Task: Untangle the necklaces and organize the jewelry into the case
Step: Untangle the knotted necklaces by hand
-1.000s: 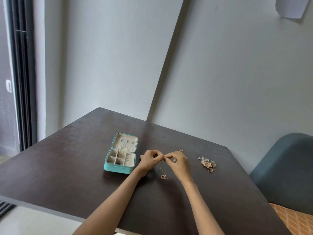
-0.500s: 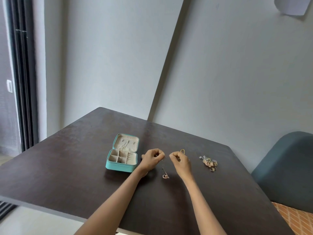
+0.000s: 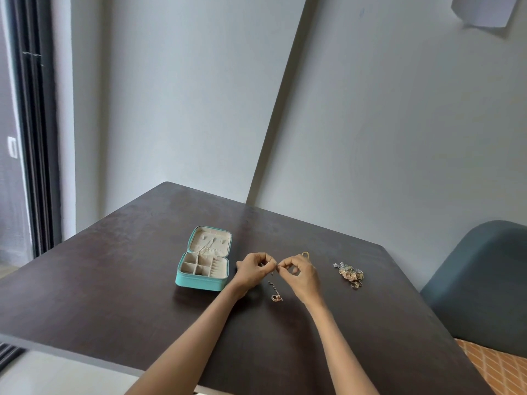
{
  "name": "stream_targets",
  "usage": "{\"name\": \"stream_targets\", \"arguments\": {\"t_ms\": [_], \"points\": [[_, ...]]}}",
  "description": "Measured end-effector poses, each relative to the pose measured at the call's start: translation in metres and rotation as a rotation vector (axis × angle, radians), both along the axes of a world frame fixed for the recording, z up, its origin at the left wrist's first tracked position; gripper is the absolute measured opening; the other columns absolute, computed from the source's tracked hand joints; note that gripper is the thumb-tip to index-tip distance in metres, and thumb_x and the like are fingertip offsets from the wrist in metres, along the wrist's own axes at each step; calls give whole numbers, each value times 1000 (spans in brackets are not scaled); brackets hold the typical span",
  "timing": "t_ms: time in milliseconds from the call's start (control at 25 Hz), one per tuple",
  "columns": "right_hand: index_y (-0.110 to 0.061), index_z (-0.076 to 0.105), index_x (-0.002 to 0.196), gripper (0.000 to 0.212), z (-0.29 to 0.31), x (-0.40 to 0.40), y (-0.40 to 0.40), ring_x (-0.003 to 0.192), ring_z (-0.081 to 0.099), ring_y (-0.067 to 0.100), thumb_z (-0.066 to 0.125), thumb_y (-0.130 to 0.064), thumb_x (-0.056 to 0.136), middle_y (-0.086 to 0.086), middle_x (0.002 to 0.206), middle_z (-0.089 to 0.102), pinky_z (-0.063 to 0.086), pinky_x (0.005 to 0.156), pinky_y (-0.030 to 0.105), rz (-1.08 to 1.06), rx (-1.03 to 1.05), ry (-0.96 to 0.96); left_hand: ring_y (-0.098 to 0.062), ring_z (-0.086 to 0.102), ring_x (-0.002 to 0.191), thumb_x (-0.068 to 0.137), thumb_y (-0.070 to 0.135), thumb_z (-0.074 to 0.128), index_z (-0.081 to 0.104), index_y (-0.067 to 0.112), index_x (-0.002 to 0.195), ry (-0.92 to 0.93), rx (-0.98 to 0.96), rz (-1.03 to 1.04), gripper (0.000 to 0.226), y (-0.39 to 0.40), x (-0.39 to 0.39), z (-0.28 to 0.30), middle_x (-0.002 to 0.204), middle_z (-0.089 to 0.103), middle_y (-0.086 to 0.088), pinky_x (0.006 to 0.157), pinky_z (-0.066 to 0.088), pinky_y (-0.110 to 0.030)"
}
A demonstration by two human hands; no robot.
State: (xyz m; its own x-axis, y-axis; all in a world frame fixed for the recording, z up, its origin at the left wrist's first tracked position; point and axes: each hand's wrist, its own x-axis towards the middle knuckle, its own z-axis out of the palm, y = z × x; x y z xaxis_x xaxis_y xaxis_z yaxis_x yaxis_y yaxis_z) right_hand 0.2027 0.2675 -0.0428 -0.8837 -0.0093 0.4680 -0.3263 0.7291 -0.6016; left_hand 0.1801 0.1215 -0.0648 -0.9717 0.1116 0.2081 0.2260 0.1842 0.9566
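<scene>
My left hand [image 3: 254, 268] and my right hand [image 3: 299, 273] meet fingertip to fingertip just above the dark table [image 3: 114, 280], each pinching a thin necklace chain. The chain hangs down to a rose-gold pendant [image 3: 276, 297] lying on the table below the hands. A gold loop [image 3: 305, 254] pokes out behind my right hand. The teal jewelry case [image 3: 204, 263] lies open to the left of my left hand, with beige compartments and a chain lying in its lid. A heap of mixed jewelry and rings [image 3: 350, 274] sits to the right.
A blue-grey chair [image 3: 479, 280] stands beyond the table's right edge. Grey walls rise behind the table's far corner. A dark door frame [image 3: 34, 138] is at the far left. The near table edge runs along the bottom left.
My hands drew slightly apart half a second ago and have come back together at the fingertips. The pendant still rests on the table below them.
</scene>
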Motion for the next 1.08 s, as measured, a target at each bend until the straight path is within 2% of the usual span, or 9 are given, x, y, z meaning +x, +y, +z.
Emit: {"name": "stream_targets", "arguments": {"t_ms": [160, 360, 480, 560, 600, 720, 880, 1000, 1080], "points": [[-37, 55, 60, 27, 5, 1, 0, 69, 47, 6, 71, -22, 76, -13, 74, 57, 39, 61, 18, -5, 42, 5, -2, 49, 64, 86, 25, 59, 59, 23, 67, 11, -91, 57, 20, 1, 6, 5, 66, 57, 10, 88, 14, -31], [-36, 55, 68, 24, -2, -7, 0, 68, 51, 1, 63, -20, 84, -10, 82, 58, 42, 66, 24, -15, -14, -62, -4, 49, 67, 88, 28, 56, 58, 23, 68, 16, -136, 24, 21, -1, 9, 7, 66, 54, 10, 88, 15, -30], [-36, 55, 69, 27, -7, -11, -3, 76, 54, 7, 59, -18, 88, -6, 86, 60, 44, 75, 28, 4, -58, -118, -3, 47, 66, 89, 26, 56, 56, 24, 67, 14, -115, 17, 22, -2, 10, 9, 65, 52, 11, 90, 15, -31], [-36, 55, 71, 27, -7, -11, -4, 80, 55, 10, 57, -17, 90, -5, 87, 60, 42, 77, 17, 51, -78, -169, -4, 48, 65, 89, 25, 56, 56, 24, 67, 5, -98, 43, 22, -1, 11, 10, 66, 54, 11, 92, 16, -31], [-34, 55, 72, 26, -5, -9, -4, 80, 55, 8, 56, -16, 90, -4, 87, 60, 39, 76, 11, 83, -91, -197, -4, 49, 65, 89, 25, 55, 55, 24, 67, 6, -97, 54, 22, -1, 12, 10, 65, 54, 11, 92, 15, -31], [-28, 57, 74, 24, 1, -5, -5, 75, 50, 5, 53, -12, 92, -6, 82, 57, 38, 70, 13, 135, -206, -244, -2, 48, 63, 88, 29, 56, 55, 27, 67, 7, -100, 51, 21, -1, 14, 12, 61, 53, 13, 92, 18, -33], [-20, 58, 73, 25, 9, -4, -7, 71, 45, 6, 48, -10, 94, -7, 72, 52, 37, 64, 11, 112, -385, -290, 2, 45, 60, 71, 49, 54, 60, 34, 65, 9, 16, -15, 17, 1, 16, 11, 60, 55, 19, 98, 33, -50], [-17, 56, 70, 16, 25, -6, -9, 71, 44, 10, 49, -23, 83, -2, 68, 50, 36, 63, 12, 115, -462, -250, 0, 46, 63, 68, 52, 53, 62, 34, 66, 63, 84, -8, 20, 2, 10, 23, 62, 54, 17, 86, 33, -42], [-16, 54, 71, 15, 41, -3, -11, 67, 44, 9, 50, -22, 83, -1, 68, 49, 34, 57, 13, 128, -489, -255, -4, 49, 66, 68, 49, 54, 62, 33, 65, 93, 103, 8, 19, 0, 4, 40, 63, 57, 15, 85, 36, -42]]}}
